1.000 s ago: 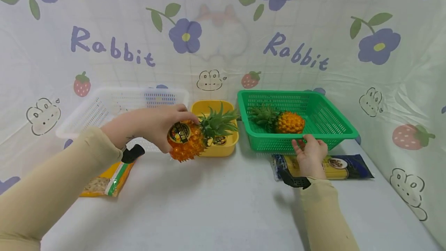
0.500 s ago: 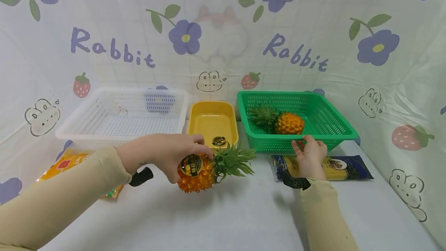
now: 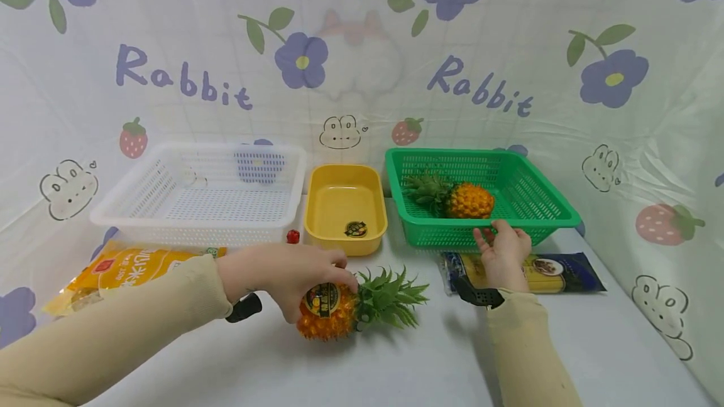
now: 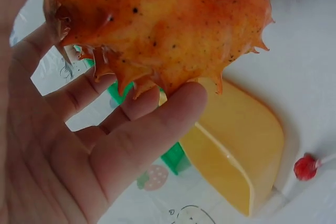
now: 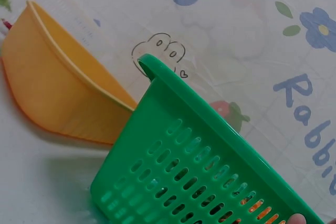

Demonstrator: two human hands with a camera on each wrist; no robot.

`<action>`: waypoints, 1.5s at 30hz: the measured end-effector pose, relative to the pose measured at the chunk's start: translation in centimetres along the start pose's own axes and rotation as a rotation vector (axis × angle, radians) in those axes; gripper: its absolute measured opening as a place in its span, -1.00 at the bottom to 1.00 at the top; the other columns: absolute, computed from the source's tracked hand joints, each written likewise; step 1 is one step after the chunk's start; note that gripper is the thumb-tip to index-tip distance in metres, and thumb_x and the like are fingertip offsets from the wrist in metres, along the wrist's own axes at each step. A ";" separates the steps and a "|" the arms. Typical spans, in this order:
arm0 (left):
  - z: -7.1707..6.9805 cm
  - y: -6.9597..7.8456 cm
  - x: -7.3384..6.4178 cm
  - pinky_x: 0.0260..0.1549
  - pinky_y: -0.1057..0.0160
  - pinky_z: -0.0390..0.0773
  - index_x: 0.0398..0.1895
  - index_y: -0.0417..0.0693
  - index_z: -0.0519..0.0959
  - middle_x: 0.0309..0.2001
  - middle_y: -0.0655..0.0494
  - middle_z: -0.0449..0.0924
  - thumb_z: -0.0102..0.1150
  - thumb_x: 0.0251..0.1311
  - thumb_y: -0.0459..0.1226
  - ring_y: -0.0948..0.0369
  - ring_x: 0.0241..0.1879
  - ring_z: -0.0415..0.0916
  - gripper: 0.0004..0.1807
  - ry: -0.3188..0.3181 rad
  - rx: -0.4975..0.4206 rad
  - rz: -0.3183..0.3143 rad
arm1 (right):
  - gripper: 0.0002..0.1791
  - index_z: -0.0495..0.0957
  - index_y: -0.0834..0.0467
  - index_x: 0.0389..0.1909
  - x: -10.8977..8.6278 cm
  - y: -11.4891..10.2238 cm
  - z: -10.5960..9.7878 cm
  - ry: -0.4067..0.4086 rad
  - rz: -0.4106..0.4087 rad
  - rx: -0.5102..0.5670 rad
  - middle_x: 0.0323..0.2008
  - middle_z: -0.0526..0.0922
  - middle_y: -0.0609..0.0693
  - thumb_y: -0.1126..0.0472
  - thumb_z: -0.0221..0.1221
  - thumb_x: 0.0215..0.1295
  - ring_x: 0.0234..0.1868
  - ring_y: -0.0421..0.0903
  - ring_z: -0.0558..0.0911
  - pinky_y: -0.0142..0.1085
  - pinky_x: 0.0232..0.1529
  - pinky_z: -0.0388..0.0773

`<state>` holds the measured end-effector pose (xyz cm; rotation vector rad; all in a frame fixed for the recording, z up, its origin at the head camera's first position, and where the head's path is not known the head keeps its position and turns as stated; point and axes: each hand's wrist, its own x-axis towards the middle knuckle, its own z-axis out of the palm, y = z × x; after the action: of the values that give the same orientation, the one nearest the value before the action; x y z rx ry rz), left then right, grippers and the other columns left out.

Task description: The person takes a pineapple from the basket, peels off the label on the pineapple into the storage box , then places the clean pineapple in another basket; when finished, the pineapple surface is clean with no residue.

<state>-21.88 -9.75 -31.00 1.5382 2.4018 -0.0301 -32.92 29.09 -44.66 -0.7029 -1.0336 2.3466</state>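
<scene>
My left hand grips a small orange pineapple from above, low over the front middle of the table. Its green leaves point right, and a round black-and-gold label faces up. In the left wrist view, the thumb and fingers curve around the spiny pineapple. Whether it touches the table I cannot tell. My right hand holds the front rim of the green basket; one fingertip shows at that rim in the right wrist view. Inside the basket lies a second pineapple, leaves to the left.
A yellow tray with a round label stands between the green basket and a white basket. Nearby lies a red lollipop. An orange bag lies at left; a pasta packet lies before the green basket.
My left hand has carried the pineapple toward the front and slightly right, away from the yellow tray and lower. The lollipop has come into sight behind it. My right hand has stayed put.
</scene>
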 end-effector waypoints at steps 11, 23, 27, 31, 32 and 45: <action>1.1 -0.2 0.8 -0.12 0.31 0.48 0.19 0.44 0.27 0.05 0.19 0.27 0.52 -0.40 -0.16 0.26 -0.07 0.31 -0.06 -0.012 0.045 -0.005 | -0.65 0.11 0.02 -0.22 -5.5 -3.1 1.9 0.000 0.085 -0.025 -0.19 0.21 -0.04 0.29 0.14 0.22 -0.29 -0.07 0.40 -0.26 -0.20 0.62; 1.8 -0.2 0.4 -0.10 0.28 0.48 0.23 0.47 0.27 0.07 0.19 0.27 0.51 -0.37 -0.18 0.23 -0.02 0.28 -0.05 0.038 -0.025 -0.017 | -0.68 0.20 -0.03 -0.01 -11.3 -5.0 3.0 -0.060 0.204 -0.055 -0.15 0.19 -0.12 0.14 0.08 0.29 -0.26 -0.14 0.33 -0.37 -0.28 0.52; 2.1 -0.2 0.1 -0.05 0.26 0.46 0.25 0.44 0.27 0.07 0.21 0.28 0.49 -0.34 -0.18 0.23 0.01 0.26 -0.05 0.084 -0.051 -0.003 | -0.79 0.22 0.05 -0.11 -14.4 -4.3 3.7 -0.374 -0.008 -0.367 -0.21 0.27 -0.10 0.24 0.04 0.33 -0.33 -0.17 0.42 -0.36 -0.28 0.53; 2.3 -0.3 -0.2 -0.01 0.22 0.44 0.30 0.40 0.23 0.11 0.20 0.27 0.47 -0.34 -0.20 0.22 0.05 0.25 -0.02 0.123 -0.088 0.001 | -0.72 0.33 0.19 -0.07 -16.5 -3.0 3.7 -0.789 -0.330 -0.813 -0.19 0.45 0.03 0.30 0.14 0.23 -0.23 -0.15 0.51 -0.27 -0.15 0.53; 2.3 -0.3 -0.3 0.00 0.22 0.44 0.31 0.40 0.21 0.13 0.19 0.26 0.48 -0.34 -0.21 0.22 0.05 0.26 0.00 0.130 -0.103 -0.001 | -0.66 0.36 0.20 -0.03 -16.9 -2.6 3.6 -0.885 -0.404 -0.923 -0.16 0.48 0.05 0.27 0.19 0.20 -0.18 -0.12 0.52 -0.23 -0.11 0.51; 4.0 -0.5 -1.5 0.11 0.14 0.42 0.32 0.50 0.11 0.26 0.24 0.14 0.45 -0.22 -0.19 0.26 0.14 0.25 0.00 0.228 -0.327 -0.082 | -0.04 0.24 -0.02 0.31 -19.1 0.0 1.5 -1.359 -0.681 -1.582 0.24 0.38 -0.02 -0.24 0.36 -0.15 0.19 0.06 0.43 0.05 0.08 0.42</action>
<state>-20.83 -12.02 -34.50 1.3530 2.4823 0.5215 -19.45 16.80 -38.83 0.9784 -2.9567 0.7166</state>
